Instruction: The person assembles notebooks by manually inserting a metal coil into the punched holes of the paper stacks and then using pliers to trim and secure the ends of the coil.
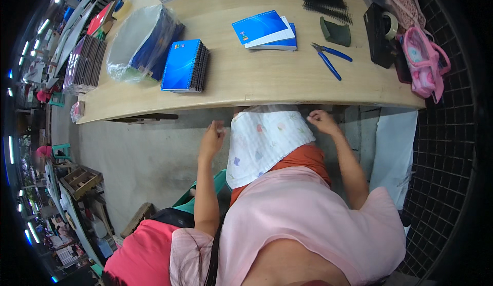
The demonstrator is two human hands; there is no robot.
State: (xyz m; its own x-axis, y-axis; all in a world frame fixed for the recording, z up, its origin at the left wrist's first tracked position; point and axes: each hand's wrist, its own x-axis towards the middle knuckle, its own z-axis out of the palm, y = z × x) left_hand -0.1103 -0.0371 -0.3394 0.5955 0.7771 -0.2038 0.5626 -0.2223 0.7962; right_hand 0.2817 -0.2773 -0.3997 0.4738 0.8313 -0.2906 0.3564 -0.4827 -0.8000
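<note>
Both my hands are held just below the near table edge, on either side of a white printed cloth [264,139] lying over my lap. My left hand [213,136] has its fingers loosely bent and apart, with nothing visible in it. Next to the cloth's right corner, my right hand [322,121] also has loosely parted fingers and seems to hold nothing. On the table lie a stack of blue spiral notebooks [182,65], a small pile of loose blue covers and sheets [264,29], and blue-handled pliers [331,59].
Black spiral binding coils [324,2] and a dark green piece [335,32] lie at the far right. Near them are a black tape dispenser [377,37] and a pink pouch [422,62]. A plastic-bagged bundle [141,44] and a notebook stack [86,62] stand left. A black wire grid [441,132] borders the right.
</note>
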